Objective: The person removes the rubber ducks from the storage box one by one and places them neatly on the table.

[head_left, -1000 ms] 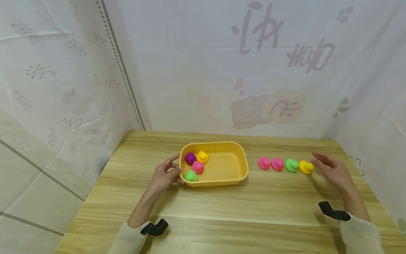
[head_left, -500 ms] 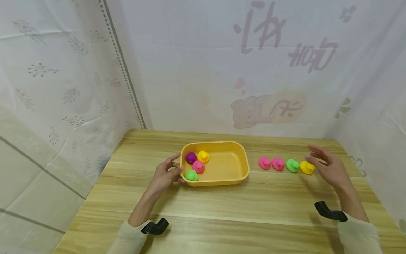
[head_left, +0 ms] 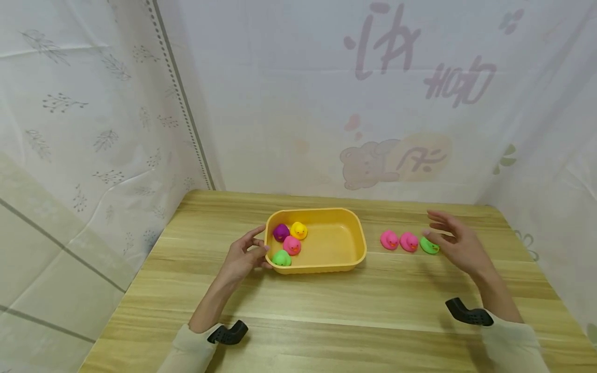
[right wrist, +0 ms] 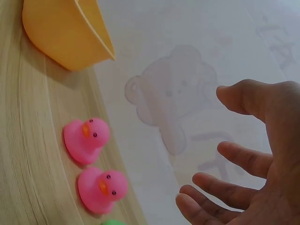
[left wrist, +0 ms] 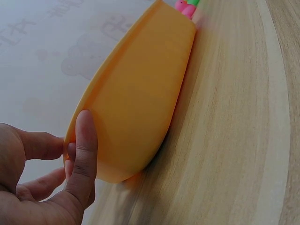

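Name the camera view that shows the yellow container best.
The head view shows the yellow container best, because nearly its whole rim and much of its inside appear. The left wrist view shows only its outside, close up; the right wrist view shows one end, cut off by the top edge.

A pale, wood-grained tabletop (head_left: 326,311) lay beneath the left hand (head_left: 243,259) and the right hand (head_left: 459,243). Beyond both, a whitish printed cloth backdrop (head_left: 261,103) hung upright. On it, between the hands, a faint pinkish bear print (head_left: 366,165) lay sideways under a small pink heart print (head_left: 352,123); a pale yellow oval print (head_left: 426,158) with dark strokes stood beyond the right hand, below mauve lettering (head_left: 459,83). Farther right was a green petal-shaped print (head_left: 503,159). Left of the left hand, grey leafy sprig prints (head_left: 104,141) covered white cloth, edged by a dark straight stripe (head_left: 179,93).
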`<state>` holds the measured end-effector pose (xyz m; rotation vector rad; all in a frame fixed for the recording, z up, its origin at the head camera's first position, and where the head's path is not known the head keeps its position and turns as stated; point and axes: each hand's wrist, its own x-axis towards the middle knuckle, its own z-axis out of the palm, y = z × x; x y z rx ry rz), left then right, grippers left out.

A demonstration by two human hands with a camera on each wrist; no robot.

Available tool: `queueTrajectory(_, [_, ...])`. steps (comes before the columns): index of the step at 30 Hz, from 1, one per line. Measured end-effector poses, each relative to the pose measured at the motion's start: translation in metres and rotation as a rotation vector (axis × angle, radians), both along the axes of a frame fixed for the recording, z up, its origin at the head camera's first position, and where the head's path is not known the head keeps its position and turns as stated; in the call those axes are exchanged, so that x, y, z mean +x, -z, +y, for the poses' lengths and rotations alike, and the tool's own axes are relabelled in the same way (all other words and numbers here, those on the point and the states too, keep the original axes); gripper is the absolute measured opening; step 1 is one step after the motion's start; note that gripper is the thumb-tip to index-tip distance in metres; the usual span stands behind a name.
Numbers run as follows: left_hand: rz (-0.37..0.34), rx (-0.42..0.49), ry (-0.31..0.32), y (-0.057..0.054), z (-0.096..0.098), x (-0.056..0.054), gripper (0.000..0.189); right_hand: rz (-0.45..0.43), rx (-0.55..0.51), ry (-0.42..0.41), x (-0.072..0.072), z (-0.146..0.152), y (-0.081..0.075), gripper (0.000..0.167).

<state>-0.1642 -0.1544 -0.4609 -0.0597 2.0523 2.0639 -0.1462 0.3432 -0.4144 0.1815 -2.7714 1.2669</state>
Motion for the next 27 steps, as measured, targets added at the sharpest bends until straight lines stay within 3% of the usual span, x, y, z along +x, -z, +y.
queueTrajectory(11, [0.001,-0.015,-0.009,0.0,0.001,0.0,0.063,-0.011,-0.048,-0.124,-0.006,-0.028,-0.002,0.064])
queueTrajectory(27, [-0.004,-0.002,-0.018,-0.001,0.001,0.0,0.063,-0.023,-0.078,-0.221,-0.02,-0.067,-0.004,0.066])
